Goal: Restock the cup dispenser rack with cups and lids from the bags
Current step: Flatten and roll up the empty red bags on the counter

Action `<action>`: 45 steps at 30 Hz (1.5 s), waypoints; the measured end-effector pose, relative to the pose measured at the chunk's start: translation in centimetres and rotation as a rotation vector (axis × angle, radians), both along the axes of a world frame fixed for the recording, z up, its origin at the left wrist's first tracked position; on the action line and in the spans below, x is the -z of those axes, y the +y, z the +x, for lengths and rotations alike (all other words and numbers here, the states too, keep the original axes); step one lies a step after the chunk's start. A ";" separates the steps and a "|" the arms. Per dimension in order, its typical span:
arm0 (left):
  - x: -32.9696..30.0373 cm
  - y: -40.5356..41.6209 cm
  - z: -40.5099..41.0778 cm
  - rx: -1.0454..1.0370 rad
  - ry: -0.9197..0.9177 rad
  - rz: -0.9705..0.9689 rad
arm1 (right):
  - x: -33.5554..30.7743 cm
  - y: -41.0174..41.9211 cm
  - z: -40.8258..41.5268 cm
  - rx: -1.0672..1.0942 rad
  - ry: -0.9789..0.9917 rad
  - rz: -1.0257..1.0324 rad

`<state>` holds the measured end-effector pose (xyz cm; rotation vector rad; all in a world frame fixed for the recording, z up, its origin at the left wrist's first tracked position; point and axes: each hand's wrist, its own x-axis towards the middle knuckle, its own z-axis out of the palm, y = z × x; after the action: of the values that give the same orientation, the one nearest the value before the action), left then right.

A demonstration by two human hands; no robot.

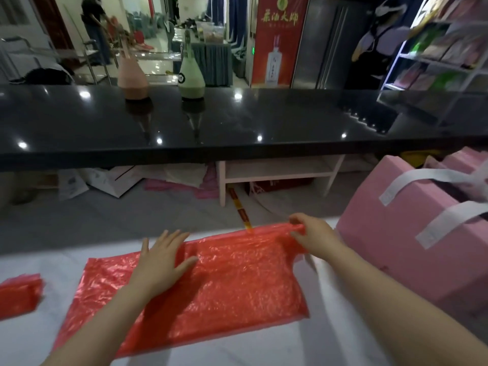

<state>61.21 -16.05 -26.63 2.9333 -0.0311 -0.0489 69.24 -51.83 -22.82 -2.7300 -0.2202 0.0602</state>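
Observation:
A flat red plastic bag [227, 286] lies spread on a white table surface [264, 347] in front of me. My left hand [161, 262] rests palm down on the bag's upper left part, fingers apart. My right hand [314, 235] pinches the bag's bunched far right corner. No cups, lids or dispenser rack show in this view.
A folded red bag [18, 294] lies at the table's left edge. Pink boxes with white straps [412, 233] stand to the right. Beyond runs a black glossy counter [237, 122] with a pink bottle [132, 77] and a green bottle [190, 75]. A white display rack [449, 48] stands far right.

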 end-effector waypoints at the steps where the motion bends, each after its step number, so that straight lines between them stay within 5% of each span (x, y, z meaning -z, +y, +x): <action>1: 0.0 -0.4 0.2 -0.020 0.021 -0.005 | 0.1 0.2 0.8 -0.071 0.020 -0.033; 11: 1.2 -0.4 0.4 -0.067 0.190 0.075 | 2.1 2.3 4.1 -0.291 0.051 -0.433; 17: -0.1 -0.1 2.5 -0.058 0.228 0.158 | -0.2 3.5 3.8 -0.332 -0.112 -0.317; 28: -0.2 -1.2 2.1 -0.142 0.168 0.088 | -1.9 3.2 3.5 -0.307 0.353 -0.336; 38: 0.4 -1.7 1.4 -0.207 0.047 0.053 | -0.9 2.2 1.0 -0.271 0.221 -0.264; 45: 0.6 -2.2 1.4 -0.210 0.122 -0.162 | -0.6 1.8 -0.7 -0.213 0.362 -0.300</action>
<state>62.60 -18.28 -27.19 2.7489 0.2779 -0.1833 68.59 -50.05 -22.24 -2.9100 -0.4243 0.6914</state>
